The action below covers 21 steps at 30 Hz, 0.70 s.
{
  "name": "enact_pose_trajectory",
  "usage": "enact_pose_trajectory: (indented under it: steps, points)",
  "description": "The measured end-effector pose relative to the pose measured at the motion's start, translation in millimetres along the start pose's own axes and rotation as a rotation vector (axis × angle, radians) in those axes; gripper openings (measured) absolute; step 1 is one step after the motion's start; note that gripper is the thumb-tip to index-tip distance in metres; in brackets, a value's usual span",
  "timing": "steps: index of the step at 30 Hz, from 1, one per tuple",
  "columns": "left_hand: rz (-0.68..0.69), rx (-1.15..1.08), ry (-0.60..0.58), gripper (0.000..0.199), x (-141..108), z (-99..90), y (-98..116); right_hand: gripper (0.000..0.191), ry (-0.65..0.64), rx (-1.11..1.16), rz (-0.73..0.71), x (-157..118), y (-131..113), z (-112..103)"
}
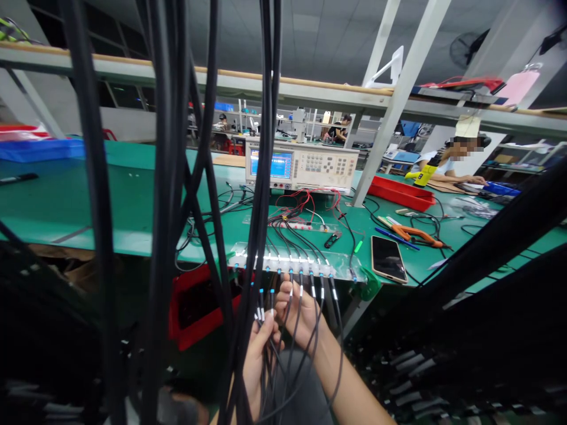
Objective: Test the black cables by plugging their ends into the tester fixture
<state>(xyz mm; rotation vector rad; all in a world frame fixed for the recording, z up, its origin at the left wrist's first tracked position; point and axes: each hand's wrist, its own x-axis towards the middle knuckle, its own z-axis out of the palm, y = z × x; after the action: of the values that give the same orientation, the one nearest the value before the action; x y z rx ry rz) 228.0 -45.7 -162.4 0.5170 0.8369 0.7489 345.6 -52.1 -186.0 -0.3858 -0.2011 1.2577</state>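
My left hand (256,348) is closed around a bunch of black cables (261,301), whose blue-tipped ends and white labels point upward. Beside it, my right hand (301,319) has its fingers pinched on a black cable with a white label (291,290), just below a clear connector strip (349,273) at the bench's front edge. Several more labelled cables hang from blue connectors on the strip's right part and pass in front of my right hand and forearm. Thin black leads run from the strip's back toward a bench test meter (325,168) with a lit blue screen.
Thick black cables (166,147) hang close across my view at left and centre. A red bin (177,319) sits below the bench edge. On the green bench (44,203) lie a phone (388,258), orange-handled pliers (416,234) and a red tray (401,193). Another person sits beyond, at right.
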Motion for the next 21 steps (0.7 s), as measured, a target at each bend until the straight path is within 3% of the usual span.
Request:
enact_pose_trajectory:
  steps: [5, 12, 17, 21]
  points:
    - [-0.024, -0.007, 0.011, 0.004, -1.2, -0.4, 2.6, 0.041, -0.001, -0.013, -0.019, 6.8, -1.1, -1.3]
    - [-0.003, 0.016, -0.021, 0.047, 9.0, -5.5, 4.2, 0.042, 0.064, -0.348, -0.054, -0.3, 6.1, -18.1]
    - [0.007, 0.046, -0.049, 0.051, 13.3, -4.3, 2.1, 0.038, 0.026, -0.550, -0.048, -6.7, 10.2, -12.0]
    - [0.003, 0.035, 0.002, 0.055, 15.5, -7.9, 4.7, 0.035, 0.101, -0.560, -0.117, 1.3, 9.7, -8.4]
